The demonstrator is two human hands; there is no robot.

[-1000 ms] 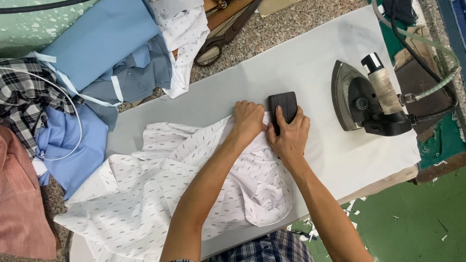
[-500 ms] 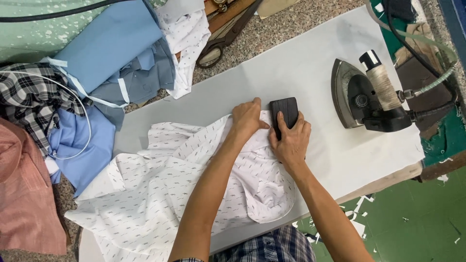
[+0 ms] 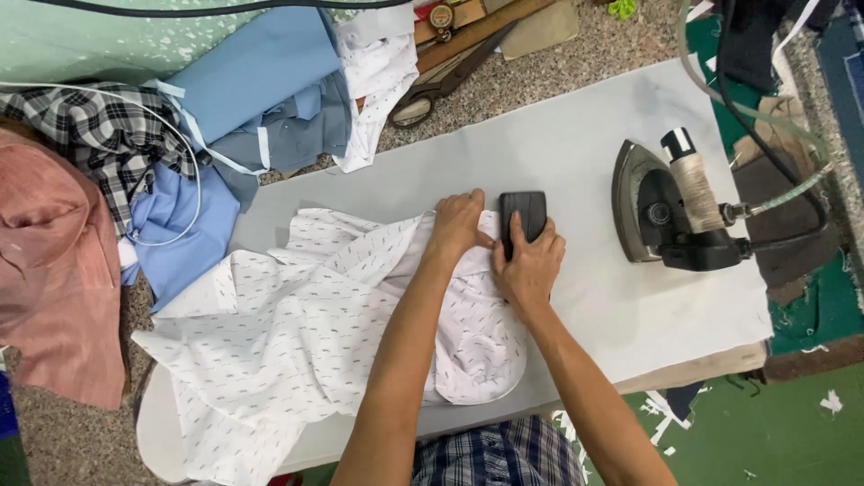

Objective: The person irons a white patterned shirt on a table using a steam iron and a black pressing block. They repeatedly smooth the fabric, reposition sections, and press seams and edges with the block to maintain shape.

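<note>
Gripping a small black block, the right hand presses it at the white patterned shirt edge — left hand flat on the cloth beside it, ironing board beneath, steam iron well apart

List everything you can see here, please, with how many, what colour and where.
white patterned shirt: one, white with small dark marks, spread on the board
black block: one, black, at the shirt's edge
ironing board: one, pale grey, centre
iron: one, dark, standing right
scissors: one pair, dark, top
blue fabric: pile, blue, upper left
checked fabric: one, black-white, left
pink fabric: one, far left
left hand: pressing the shirt
right hand: on the block
</note>
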